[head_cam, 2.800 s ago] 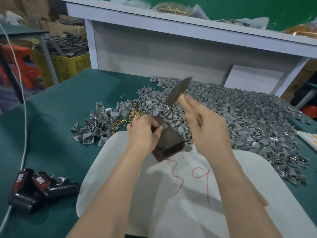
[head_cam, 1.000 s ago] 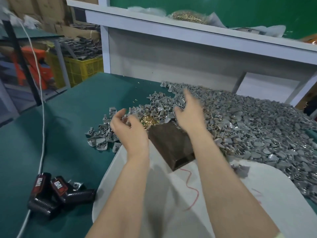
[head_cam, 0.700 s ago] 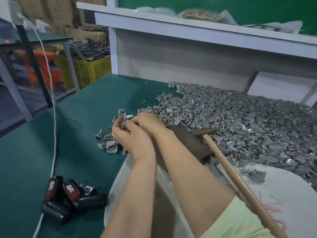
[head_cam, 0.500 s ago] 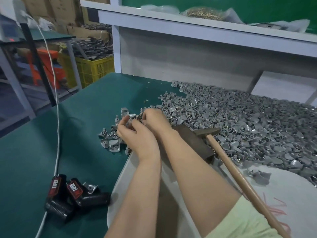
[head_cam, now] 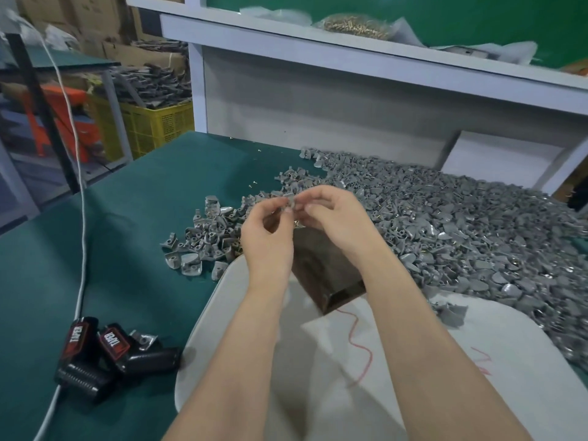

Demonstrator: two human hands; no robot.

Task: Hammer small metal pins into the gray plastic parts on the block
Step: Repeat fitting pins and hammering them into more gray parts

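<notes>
A small gray plastic part (head_cam: 290, 198) is pinched in the fingertips of my left hand (head_cam: 267, 240), held in the air just above the far end of the dark brown block (head_cam: 324, 278). My right hand (head_cam: 334, 214) meets it from the right, thumb and forefinger pinched together at the part. What they hold is too small to make out; it looks like a small metal pin. A few brass pins (head_cam: 297, 222) show between my hands. No hammer is in sight.
The block stands on a white board (head_cam: 286, 361) with red marks. A big pile of gray parts (head_cam: 461, 237) covers the green table to the right and behind. Black tools (head_cam: 105, 354) and a white cable (head_cam: 81, 218) lie at the left.
Both hands have lifted from the pile at the block's far left and now meet above the block with a gray part. The hammer that lay across the block is no longer in view.
</notes>
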